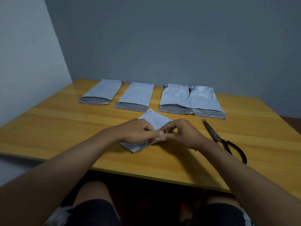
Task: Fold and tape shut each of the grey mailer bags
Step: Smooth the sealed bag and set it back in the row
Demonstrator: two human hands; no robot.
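On the worktop, four grey mailer bags wait in a row along the far side, flaps open, while you work a fifth bag near the middle. Your left hand and right hand meet over its near end, fingers curled and pinching something small and pale, probably tape, so pressing it across the fold seems next. Scissors lie just right; the near edge is close.

Single head-worn view looks forward and down, close over the table; wide-angle
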